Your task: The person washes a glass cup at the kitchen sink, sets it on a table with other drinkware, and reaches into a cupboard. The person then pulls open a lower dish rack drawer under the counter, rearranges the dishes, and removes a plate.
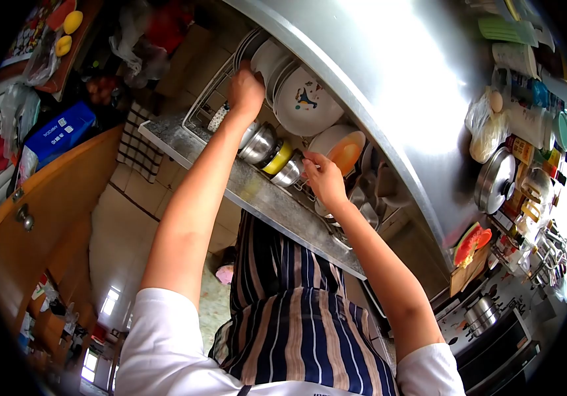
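Note:
An open pull-out drawer (257,188) with a wire rack holds dishes beneath a steel worktop. My left hand (246,92) is at the rack's far left, its fingers curled down beside stacked white bowls (269,63); what they grip is hidden. My right hand (323,177) is near the middle, fingers bent together beside a small steel bowl (288,171) and an orange-tinted bowl (348,153); whether it grips anything is unclear. Between the hands are steel bowls (258,144) and a yellow bowl (279,157). A white plate with a coloured figure (306,102) stands behind them.
The steel worktop (389,59) overhangs the drawer. On it are a lidded pan (495,179), plastic bags (488,132) and cut watermelon (472,244). A wooden door (52,191) stands at the left, near a blue box (61,134) and a checked cloth (139,142).

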Demonstrator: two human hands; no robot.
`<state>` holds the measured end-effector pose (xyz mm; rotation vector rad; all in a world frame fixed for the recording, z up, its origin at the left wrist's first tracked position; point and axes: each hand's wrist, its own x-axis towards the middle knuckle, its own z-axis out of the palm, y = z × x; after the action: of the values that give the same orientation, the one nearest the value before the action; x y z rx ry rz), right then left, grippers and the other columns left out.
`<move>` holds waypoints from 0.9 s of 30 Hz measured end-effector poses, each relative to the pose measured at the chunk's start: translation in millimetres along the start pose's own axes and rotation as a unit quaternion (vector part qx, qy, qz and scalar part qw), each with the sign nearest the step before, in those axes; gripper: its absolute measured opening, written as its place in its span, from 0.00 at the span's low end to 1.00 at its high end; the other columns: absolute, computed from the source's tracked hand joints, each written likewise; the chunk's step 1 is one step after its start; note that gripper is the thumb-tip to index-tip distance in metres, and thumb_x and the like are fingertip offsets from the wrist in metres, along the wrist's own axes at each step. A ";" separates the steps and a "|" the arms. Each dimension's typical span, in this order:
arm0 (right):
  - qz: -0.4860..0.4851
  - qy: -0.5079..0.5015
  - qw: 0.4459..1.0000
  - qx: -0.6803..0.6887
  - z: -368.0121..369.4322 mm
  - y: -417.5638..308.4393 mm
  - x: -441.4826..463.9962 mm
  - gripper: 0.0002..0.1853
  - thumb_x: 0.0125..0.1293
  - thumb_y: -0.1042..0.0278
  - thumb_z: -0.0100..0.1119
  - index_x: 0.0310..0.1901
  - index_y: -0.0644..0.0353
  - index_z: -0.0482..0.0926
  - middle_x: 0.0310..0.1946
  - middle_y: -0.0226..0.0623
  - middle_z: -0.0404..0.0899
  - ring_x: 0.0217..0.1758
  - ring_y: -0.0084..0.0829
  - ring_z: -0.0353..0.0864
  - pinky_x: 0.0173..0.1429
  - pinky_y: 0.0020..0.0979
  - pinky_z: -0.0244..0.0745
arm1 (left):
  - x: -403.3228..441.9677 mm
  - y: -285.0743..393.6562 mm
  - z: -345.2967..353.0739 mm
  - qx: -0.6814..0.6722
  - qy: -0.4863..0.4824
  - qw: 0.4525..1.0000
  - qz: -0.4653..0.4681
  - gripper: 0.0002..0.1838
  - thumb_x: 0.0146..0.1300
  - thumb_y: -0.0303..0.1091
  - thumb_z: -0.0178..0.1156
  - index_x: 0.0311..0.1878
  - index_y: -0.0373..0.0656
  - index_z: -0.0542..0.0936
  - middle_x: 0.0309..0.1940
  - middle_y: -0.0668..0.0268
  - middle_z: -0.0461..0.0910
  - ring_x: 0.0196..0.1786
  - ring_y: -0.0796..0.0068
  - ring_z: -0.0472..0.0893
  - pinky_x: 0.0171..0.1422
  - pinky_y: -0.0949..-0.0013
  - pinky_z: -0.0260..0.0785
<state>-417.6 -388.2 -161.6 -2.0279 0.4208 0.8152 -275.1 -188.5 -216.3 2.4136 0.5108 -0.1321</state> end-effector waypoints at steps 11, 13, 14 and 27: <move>0.028 -0.023 0.999 0.037 -2.3 -29.9 9.1 0.17 0.70 0.64 0.51 0.54 0.63 0.77 0.41 0.37 0.82 0.35 0.24 0.82 0.38 0.25 0.76 | -56.6 4.6 17.1 -0.063 0.138 0.987 0.050 0.13 0.57 0.24 0.52 0.47 0.40 0.72 0.47 0.54 0.73 0.47 0.49 0.77 0.46 0.54 0.72; 0.019 -0.011 0.999 0.046 0.5 -30.0 12.0 0.17 0.68 0.63 0.51 0.52 0.64 0.78 0.36 0.43 0.82 0.35 0.30 0.83 0.41 0.29 0.75 | -63.2 -1.5 25.6 -0.068 0.149 0.986 0.029 0.12 0.57 0.25 0.53 0.46 0.41 0.71 0.44 0.54 0.74 0.45 0.48 0.77 0.45 0.53 0.72; 0.010 0.004 0.998 0.056 1.6 -31.0 12.6 0.17 0.66 0.62 0.51 0.51 0.65 0.79 0.32 0.49 0.83 0.34 0.37 0.83 0.44 0.33 0.75 | -67.3 -3.1 27.5 -0.077 0.106 0.991 -0.002 0.12 0.58 0.26 0.53 0.46 0.43 0.70 0.43 0.54 0.75 0.44 0.47 0.78 0.44 0.52 0.72; 0.029 -0.024 0.996 0.081 13.5 -33.3 20.6 0.17 0.68 0.62 0.52 0.51 0.64 0.78 0.37 0.49 0.83 0.38 0.36 0.84 0.45 0.32 0.75 | -60.7 -21.1 31.6 -0.146 -0.053 0.976 -0.151 0.15 0.60 0.43 0.57 0.36 0.40 0.80 0.32 0.51 0.82 0.38 0.45 0.80 0.42 0.50 0.71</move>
<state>-389.0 -358.3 -160.7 -1.8498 0.5049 0.8361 -338.0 -213.2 -239.8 2.0204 0.7889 -0.2938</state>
